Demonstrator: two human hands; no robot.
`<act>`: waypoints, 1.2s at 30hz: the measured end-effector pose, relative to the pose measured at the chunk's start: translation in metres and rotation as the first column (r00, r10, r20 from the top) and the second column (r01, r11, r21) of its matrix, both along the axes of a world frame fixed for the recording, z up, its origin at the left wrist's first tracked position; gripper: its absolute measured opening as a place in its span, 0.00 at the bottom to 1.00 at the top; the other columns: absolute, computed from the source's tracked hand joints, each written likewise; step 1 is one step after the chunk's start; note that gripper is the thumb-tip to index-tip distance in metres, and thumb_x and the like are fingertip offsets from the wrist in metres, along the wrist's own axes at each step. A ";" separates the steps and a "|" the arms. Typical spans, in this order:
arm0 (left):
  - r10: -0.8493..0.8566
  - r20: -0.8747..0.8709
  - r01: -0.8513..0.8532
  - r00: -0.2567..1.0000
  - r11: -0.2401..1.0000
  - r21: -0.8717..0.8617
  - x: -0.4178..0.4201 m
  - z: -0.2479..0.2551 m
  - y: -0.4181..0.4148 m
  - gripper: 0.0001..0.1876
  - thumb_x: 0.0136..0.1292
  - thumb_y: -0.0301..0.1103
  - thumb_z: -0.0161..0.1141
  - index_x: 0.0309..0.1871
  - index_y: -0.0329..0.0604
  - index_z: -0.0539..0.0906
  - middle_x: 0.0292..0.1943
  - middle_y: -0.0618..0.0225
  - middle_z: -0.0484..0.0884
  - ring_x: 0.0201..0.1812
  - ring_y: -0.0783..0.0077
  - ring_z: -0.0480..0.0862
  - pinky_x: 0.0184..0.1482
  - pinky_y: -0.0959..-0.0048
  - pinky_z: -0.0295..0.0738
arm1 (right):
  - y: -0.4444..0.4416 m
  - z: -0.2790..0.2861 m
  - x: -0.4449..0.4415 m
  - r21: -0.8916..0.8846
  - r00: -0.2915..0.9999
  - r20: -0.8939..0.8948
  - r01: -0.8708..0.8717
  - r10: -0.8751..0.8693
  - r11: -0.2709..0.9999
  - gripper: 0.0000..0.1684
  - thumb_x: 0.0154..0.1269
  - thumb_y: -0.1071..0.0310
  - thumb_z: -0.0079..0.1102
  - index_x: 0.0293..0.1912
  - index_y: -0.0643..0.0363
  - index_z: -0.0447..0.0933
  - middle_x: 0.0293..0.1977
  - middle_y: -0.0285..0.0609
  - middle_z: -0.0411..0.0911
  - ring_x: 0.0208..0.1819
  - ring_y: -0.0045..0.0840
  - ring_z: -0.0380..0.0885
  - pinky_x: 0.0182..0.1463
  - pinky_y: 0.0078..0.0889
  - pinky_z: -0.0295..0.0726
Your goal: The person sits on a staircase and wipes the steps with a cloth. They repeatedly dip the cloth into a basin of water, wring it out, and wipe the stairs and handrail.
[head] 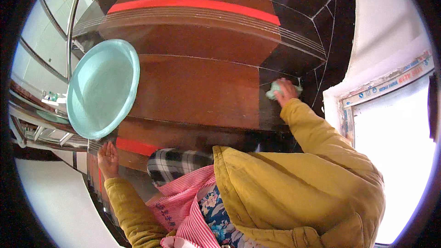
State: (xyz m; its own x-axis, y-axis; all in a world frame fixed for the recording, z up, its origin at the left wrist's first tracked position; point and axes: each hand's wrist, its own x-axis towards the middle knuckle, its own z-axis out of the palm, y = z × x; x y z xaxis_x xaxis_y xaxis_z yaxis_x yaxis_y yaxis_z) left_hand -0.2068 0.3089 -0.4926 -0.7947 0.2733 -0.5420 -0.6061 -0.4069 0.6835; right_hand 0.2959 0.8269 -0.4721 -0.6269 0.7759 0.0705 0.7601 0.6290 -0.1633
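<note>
My right hand [288,92] presses a pale green cloth [274,89] flat on the dark tile at the right end of a stair tread, close to the wall. The cloth is bunched under the palm and sticks out on both sides of it. At the left, a light turquoise plastic basin [103,89] stands on the stairs beside the metal railing. Whether it has water in it I cannot tell. Just below the basin's near rim is my left hand [108,160], with nothing seen in it and its fingers slightly apart.
Brown stair treads [196,91] with dark tile ends rise ahead. A red strip [196,4] marks a higher step; another red strip [136,146] lies lower. A metal railing [71,24] borders the left. A bright window [392,151] with a taped frame is at the right.
</note>
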 end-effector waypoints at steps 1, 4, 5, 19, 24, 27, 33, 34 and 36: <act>-0.015 -0.010 0.015 1.000 1.000 -0.002 -0.001 -0.004 0.001 0.22 0.70 0.42 0.44 0.60 0.35 0.65 0.59 0.55 0.71 0.55 0.65 0.74 0.53 0.70 0.75 | 0.007 -0.006 0.009 0.026 0.997 -0.052 0.060 -0.059 0.998 0.35 0.61 0.48 0.53 0.66 0.47 0.61 0.68 0.48 0.56 0.68 0.47 0.54 0.70 0.49 0.51; -0.049 -0.085 0.052 0.995 0.998 0.032 -0.003 -0.016 0.001 0.23 0.70 0.42 0.46 0.60 0.34 0.65 0.59 0.54 0.71 0.55 0.64 0.74 0.53 0.70 0.75 | 0.016 -0.016 0.008 0.018 0.935 0.007 0.355 -0.355 0.935 0.35 0.64 0.44 0.45 0.67 0.48 0.59 0.68 0.48 0.54 0.69 0.46 0.52 0.70 0.48 0.49; -0.020 -0.083 0.023 0.996 0.999 0.043 -0.004 -0.019 0.000 0.23 0.70 0.42 0.46 0.60 0.34 0.65 0.58 0.54 0.71 0.55 0.63 0.74 0.53 0.70 0.75 | 0.015 -0.021 -0.010 0.033 0.901 0.053 0.430 -0.431 0.902 0.36 0.65 0.43 0.42 0.67 0.48 0.58 0.68 0.48 0.54 0.69 0.46 0.52 0.71 0.49 0.48; -0.123 -0.087 0.112 0.989 0.986 -0.124 0.021 0.013 0.001 0.24 0.70 0.43 0.44 0.64 0.38 0.63 0.58 0.60 0.72 0.51 0.69 0.74 0.52 0.73 0.73 | -0.154 0.000 -0.189 -0.091 0.767 -0.109 -0.641 0.632 0.762 0.41 0.58 0.45 0.54 0.68 0.47 0.57 0.70 0.49 0.49 0.72 0.45 0.44 0.71 0.55 0.44; -0.089 -0.045 0.083 0.995 0.990 -0.117 0.014 0.007 -0.016 0.20 0.69 0.43 0.45 0.58 0.40 0.69 0.56 0.62 0.74 0.52 0.70 0.74 0.51 0.73 0.72 | -0.145 0.007 -0.134 -0.175 0.728 0.056 -0.666 0.683 0.725 0.43 0.54 0.46 0.58 0.67 0.47 0.57 0.70 0.46 0.50 0.71 0.44 0.46 0.70 0.55 0.48; -0.087 -0.041 0.083 0.995 0.993 -0.087 0.007 0.000 -0.021 0.21 0.69 0.43 0.47 0.58 0.39 0.69 0.56 0.62 0.74 0.53 0.70 0.74 0.52 0.73 0.72 | -0.129 0.011 -0.071 -0.029 0.750 0.004 -0.661 0.661 0.750 0.43 0.53 0.48 0.62 0.67 0.46 0.59 0.68 0.44 0.53 0.70 0.44 0.51 0.69 0.54 0.52; -0.110 0.010 0.111 0.994 0.990 -0.083 0.002 -0.015 -0.012 0.23 0.69 0.43 0.48 0.60 0.38 0.67 0.56 0.60 0.75 0.52 0.69 0.75 0.54 0.71 0.72 | -0.107 0.005 0.035 0.019 0.860 0.000 -0.510 0.511 0.860 0.43 0.50 0.54 0.66 0.65 0.47 0.61 0.67 0.44 0.56 0.68 0.43 0.53 0.68 0.53 0.53; -0.126 0.013 0.126 0.992 0.987 -0.102 0.002 -0.016 -0.011 0.23 0.69 0.43 0.48 0.60 0.38 0.67 0.56 0.60 0.75 0.52 0.69 0.75 0.54 0.71 0.72 | -0.107 0.004 0.047 0.026 0.883 0.001 -0.469 0.469 0.883 0.43 0.50 0.54 0.65 0.65 0.48 0.61 0.67 0.44 0.56 0.69 0.43 0.53 0.69 0.54 0.52; -0.151 0.006 0.150 0.989 0.983 -0.108 0.001 -0.018 -0.012 0.22 0.69 0.42 0.49 0.60 0.38 0.67 0.55 0.60 0.75 0.51 0.69 0.76 0.53 0.71 0.73 | -0.111 0.004 0.065 0.074 0.915 -0.022 -0.400 0.402 0.914 0.42 0.51 0.55 0.64 0.66 0.48 0.60 0.67 0.44 0.55 0.69 0.44 0.52 0.69 0.54 0.51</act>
State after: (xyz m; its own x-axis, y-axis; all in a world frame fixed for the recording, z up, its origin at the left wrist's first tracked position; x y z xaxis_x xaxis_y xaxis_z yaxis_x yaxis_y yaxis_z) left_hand -0.2059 0.2969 -0.5106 -0.7504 0.3300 -0.5727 -0.6529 -0.2350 0.7201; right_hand 0.3605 0.7159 -0.4681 -0.8804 0.4527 0.1415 0.4363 0.8900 -0.1326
